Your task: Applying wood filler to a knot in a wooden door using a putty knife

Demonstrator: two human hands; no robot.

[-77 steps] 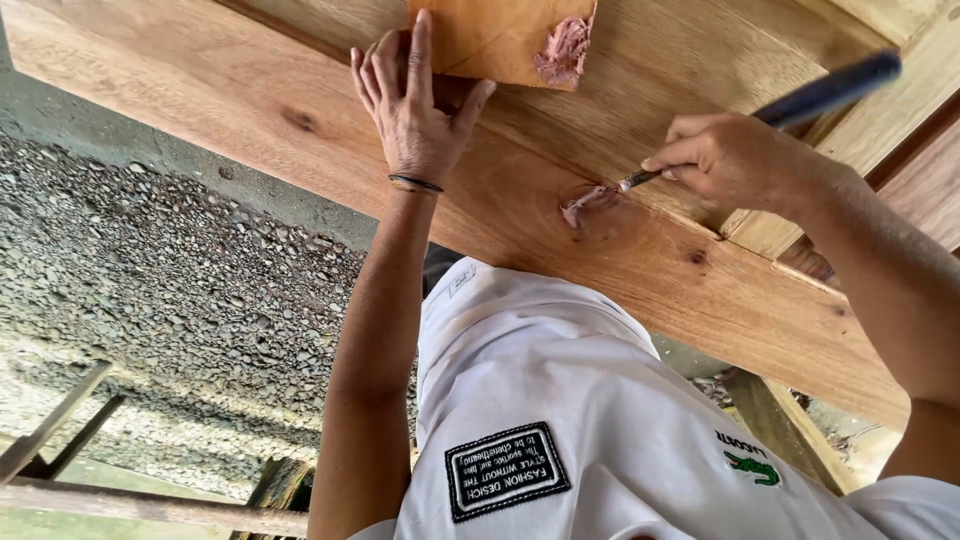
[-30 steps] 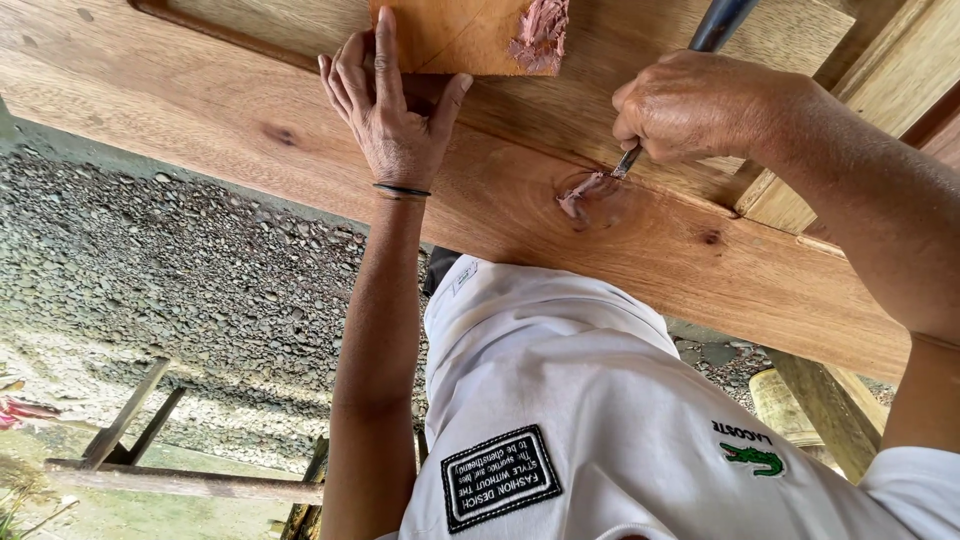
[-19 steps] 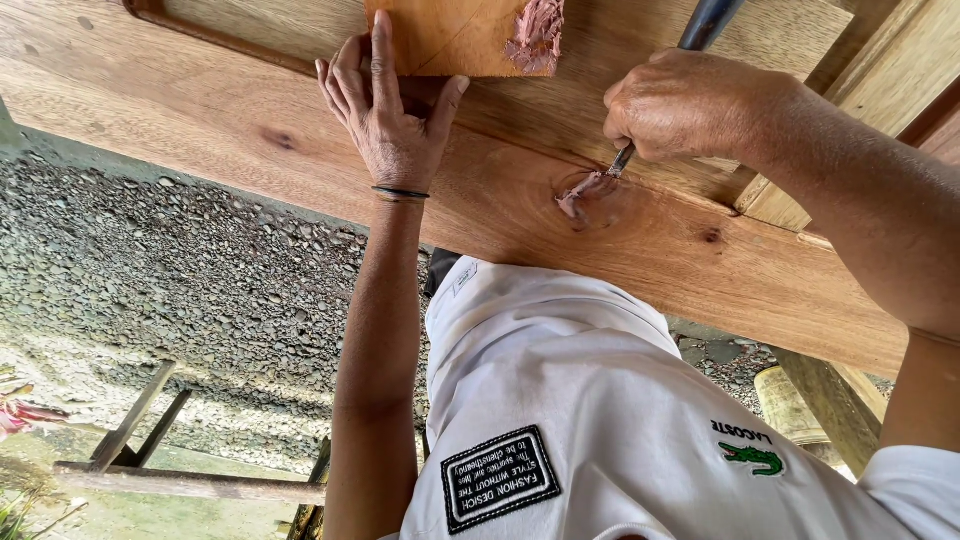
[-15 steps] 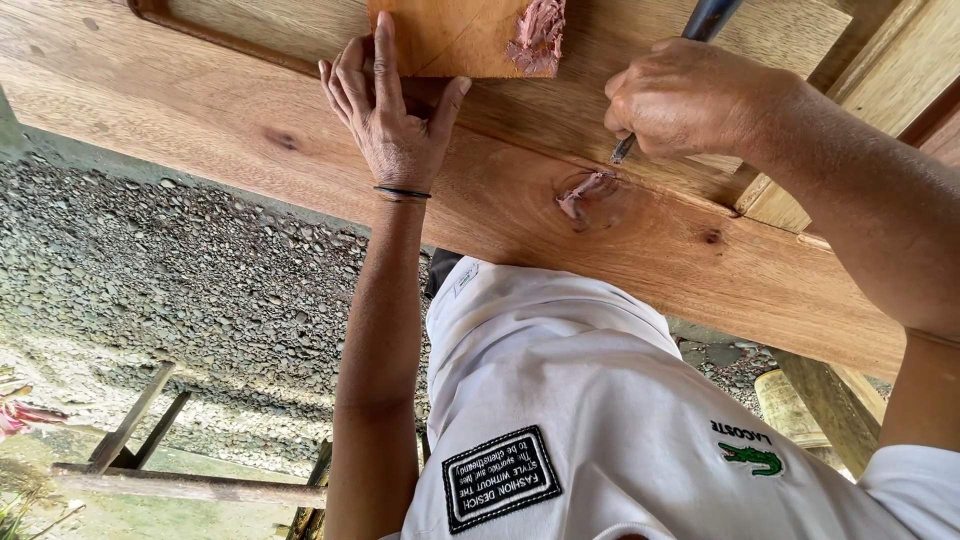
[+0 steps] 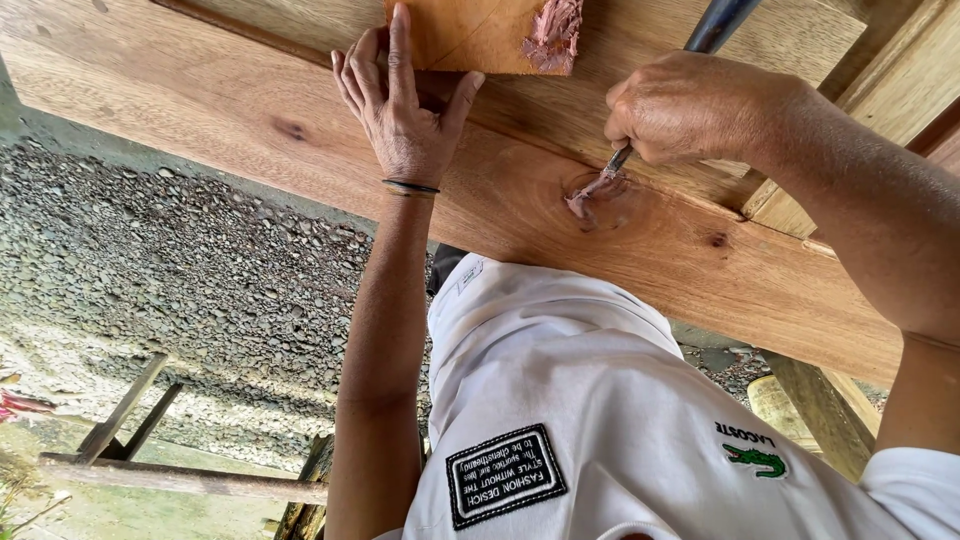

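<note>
My left hand (image 5: pixel 405 120) lies flat, fingers spread, on a small wooden board (image 5: pixel 460 35) that carries a lump of pinkish wood filler (image 5: pixel 552 30). My right hand (image 5: pixel 690 110) is closed around a putty knife with a dark blue handle (image 5: pixel 715 25). The knife's narrow blade tip (image 5: pixel 605 180) presses on a smear of pink filler (image 5: pixel 585 202) in a round knot of the wide wooden plank (image 5: pixel 200 110). The board rests on the plank's far part, a hand's width left of the knot.
A second timber (image 5: pixel 900 90) runs along the plank's right side. Below the plank lie grey gravel ground (image 5: pixel 150 260) and weathered wooden rails (image 5: pixel 150 470) at lower left. A wooden post (image 5: pixel 820 410) stands at lower right. My white shirt (image 5: pixel 600 400) fills the bottom centre.
My right hand lifted the knife slightly off the knot, then set the blade back on the filler and spread it thinner. My left hand stayed on the small board.
</note>
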